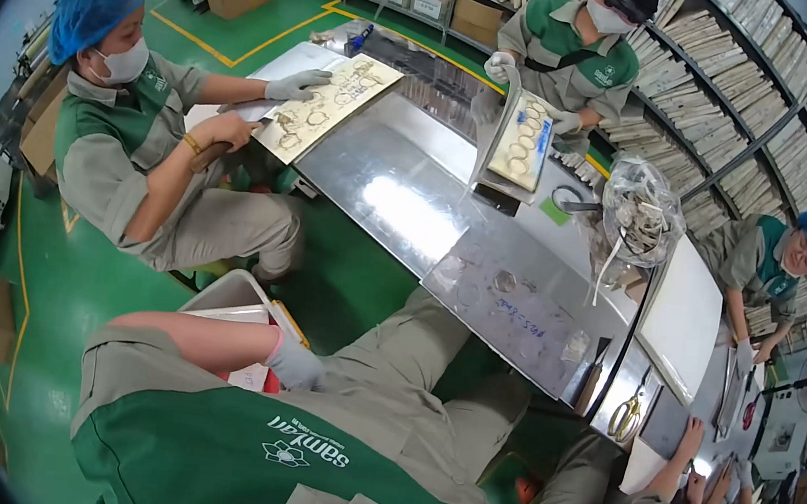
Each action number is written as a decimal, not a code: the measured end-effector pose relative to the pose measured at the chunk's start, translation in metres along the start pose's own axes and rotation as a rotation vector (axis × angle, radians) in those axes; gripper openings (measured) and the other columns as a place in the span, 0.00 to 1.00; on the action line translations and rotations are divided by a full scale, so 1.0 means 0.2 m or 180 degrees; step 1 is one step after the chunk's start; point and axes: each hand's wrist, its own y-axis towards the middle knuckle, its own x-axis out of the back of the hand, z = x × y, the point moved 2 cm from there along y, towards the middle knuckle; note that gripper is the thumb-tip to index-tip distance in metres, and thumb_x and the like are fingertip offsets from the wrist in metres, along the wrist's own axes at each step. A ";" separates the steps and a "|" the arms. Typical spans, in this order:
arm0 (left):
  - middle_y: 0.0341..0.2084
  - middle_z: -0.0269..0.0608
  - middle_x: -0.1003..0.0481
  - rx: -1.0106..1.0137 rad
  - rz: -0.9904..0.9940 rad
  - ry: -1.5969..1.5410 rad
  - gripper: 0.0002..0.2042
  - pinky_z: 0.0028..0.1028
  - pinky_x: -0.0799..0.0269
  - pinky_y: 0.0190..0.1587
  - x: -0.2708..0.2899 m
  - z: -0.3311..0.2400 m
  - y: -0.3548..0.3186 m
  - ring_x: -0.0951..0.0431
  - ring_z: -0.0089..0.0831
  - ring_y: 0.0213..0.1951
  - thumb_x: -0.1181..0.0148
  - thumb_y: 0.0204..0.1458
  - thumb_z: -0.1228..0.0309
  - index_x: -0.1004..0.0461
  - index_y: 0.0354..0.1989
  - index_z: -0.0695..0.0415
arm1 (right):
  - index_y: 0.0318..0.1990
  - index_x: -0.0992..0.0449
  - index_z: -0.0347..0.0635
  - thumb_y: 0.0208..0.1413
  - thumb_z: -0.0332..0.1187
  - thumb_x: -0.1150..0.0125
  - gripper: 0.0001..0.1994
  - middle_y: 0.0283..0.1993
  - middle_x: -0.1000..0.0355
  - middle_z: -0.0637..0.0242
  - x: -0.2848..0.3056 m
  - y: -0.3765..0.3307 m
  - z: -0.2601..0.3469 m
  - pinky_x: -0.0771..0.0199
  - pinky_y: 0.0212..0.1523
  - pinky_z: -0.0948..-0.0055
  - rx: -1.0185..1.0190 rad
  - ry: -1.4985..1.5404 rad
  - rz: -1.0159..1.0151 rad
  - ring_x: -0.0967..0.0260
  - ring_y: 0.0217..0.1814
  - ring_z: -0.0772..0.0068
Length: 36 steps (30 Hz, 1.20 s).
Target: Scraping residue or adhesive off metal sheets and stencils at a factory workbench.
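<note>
My left forearm lies across the lower left, and my left hand [297, 364], in a white glove, is low beside my thigh. It is next to a white plastic bin [236, 284] with pale flat items and something red in or under it. The fingers point down and are mostly hidden, so whether they hold anything cannot be made out. My right hand is out of view; only a blurred bit of skin shows at the bottom edge. In front of my knees, a clear sheet [512, 311] with handwriting and round marks lies on the metal table [375, 153].
A dark-handled tool [593, 378] and yellow-handled scissors [625, 418] lie at the table's right. Left, a co-worker works on a pale board [331, 107] with ring shapes; another, opposite, holds a similar board [521, 144]. A clear bag of scraps [642, 211] stands near a white panel [683, 317].
</note>
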 end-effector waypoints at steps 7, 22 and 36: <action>0.43 0.41 0.18 0.0482 -0.0422 -0.1258 0.15 0.32 0.31 0.51 -0.30 0.39 -0.03 0.22 0.30 0.44 0.40 0.58 0.67 0.21 0.48 0.64 | 0.36 0.21 0.40 0.60 0.35 0.40 0.08 0.34 0.23 0.62 -0.10 0.26 -0.03 0.28 0.41 0.67 0.0260 0.0355 0.0070 0.27 0.36 0.67; 0.38 0.41 0.18 0.1108 -0.1341 -0.1007 0.14 0.32 0.25 0.40 -0.75 0.66 -0.04 0.19 0.30 0.40 0.43 0.56 0.67 0.21 0.47 0.60 | 0.38 0.19 0.40 0.61 0.38 0.40 0.11 0.32 0.23 0.66 -0.41 0.11 -0.15 0.28 0.39 0.69 0.0074 0.1210 0.0090 0.28 0.35 0.72; 0.39 0.43 0.18 0.1469 -0.1689 -0.0139 0.15 0.34 0.24 0.40 -0.53 0.94 -0.30 0.19 0.33 0.40 0.44 0.56 0.65 0.20 0.48 0.58 | 0.40 0.18 0.40 0.63 0.40 0.40 0.13 0.31 0.23 0.69 -0.56 -0.12 -0.11 0.29 0.38 0.71 -0.0144 0.1785 -0.0003 0.29 0.33 0.76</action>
